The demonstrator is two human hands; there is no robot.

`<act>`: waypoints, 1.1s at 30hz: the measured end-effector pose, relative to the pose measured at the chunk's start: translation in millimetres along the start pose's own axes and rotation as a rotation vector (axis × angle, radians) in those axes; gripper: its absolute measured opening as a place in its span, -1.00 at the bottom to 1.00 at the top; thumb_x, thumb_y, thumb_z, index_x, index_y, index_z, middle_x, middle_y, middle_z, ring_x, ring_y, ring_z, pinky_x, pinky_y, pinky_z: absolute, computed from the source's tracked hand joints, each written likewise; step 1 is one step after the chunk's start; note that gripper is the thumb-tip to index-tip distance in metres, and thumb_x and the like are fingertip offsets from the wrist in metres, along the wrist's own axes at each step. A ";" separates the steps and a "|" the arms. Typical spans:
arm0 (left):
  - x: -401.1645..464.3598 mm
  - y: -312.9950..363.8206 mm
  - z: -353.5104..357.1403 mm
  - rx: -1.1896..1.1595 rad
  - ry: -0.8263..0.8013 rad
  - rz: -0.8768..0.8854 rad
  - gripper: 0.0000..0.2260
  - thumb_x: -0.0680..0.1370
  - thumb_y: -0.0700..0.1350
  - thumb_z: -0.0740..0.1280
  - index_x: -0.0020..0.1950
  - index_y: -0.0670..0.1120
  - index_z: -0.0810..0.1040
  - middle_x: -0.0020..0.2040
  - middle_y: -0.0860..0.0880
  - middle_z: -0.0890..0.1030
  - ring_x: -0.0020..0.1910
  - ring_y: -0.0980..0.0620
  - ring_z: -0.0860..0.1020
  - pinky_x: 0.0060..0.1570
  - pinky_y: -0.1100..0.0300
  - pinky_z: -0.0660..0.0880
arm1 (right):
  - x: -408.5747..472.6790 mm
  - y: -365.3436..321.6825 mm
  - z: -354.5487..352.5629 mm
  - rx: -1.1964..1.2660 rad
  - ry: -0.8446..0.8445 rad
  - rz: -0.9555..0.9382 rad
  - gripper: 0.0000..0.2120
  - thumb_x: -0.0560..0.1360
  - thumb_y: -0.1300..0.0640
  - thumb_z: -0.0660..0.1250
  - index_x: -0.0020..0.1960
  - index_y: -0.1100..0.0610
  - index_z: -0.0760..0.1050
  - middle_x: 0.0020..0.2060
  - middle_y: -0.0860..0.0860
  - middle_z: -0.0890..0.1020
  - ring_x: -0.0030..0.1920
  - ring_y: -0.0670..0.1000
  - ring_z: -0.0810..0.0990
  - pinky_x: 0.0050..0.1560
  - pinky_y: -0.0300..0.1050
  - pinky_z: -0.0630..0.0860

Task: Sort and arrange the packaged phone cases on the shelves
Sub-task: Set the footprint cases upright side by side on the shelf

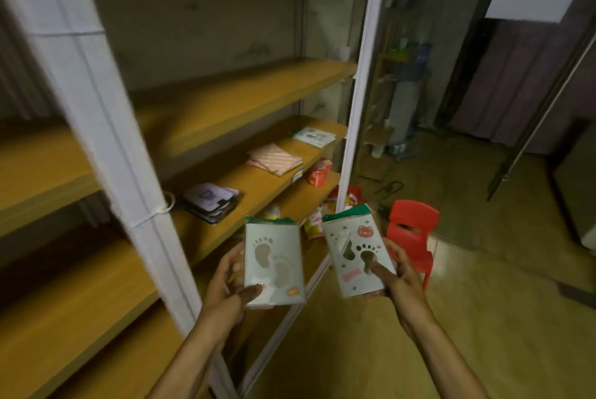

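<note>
My left hand point(230, 282) grips a pale packaged phone case with a footprint cut-out point(274, 264), thumb across its lower front. My right hand point(395, 272) holds a second packaged case with a red cat face and paw print point(353, 256), thumb on its front. Both packs have green tops and hang in the air in front of the wooden shelves point(245, 198). On the shelf lie a dark stack of cases point(211, 201), a pink striped stack point(275, 160) and a pale stack point(314, 135) further right.
White metal uprights point(106, 127) frame the shelving. Red and white packets point(319, 172) sit on the lower shelf. A small red plastic chair point(412, 237) stands on the floor at the right, with a grey pole point(541, 114) leaning beyond it.
</note>
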State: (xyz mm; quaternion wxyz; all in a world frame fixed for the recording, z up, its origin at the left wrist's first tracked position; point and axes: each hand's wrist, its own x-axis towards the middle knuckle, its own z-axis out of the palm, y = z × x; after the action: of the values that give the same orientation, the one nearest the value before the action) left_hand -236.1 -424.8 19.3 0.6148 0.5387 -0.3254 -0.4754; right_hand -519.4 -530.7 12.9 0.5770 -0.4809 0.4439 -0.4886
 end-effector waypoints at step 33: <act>432.8 10.8 203.5 0.048 0.323 0.138 -0.35 0.41 -0.47 0.38 0.36 0.08 0.41 0.22 -0.02 0.52 0.16 -0.03 0.52 -0.28 0.16 0.63 | 547.2 -28.7 -63.6 -0.107 -0.259 0.063 -0.53 0.41 0.09 0.48 0.24 -0.21 0.45 0.15 0.04 0.60 0.05 0.14 0.66 -0.14 0.24 0.63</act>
State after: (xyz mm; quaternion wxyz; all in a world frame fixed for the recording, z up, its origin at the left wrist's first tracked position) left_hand -273.8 -901.7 23.6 0.6770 0.5991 -0.2699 -0.3314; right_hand -515.6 -1082.2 8.9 0.6181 -0.5558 0.4061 -0.3796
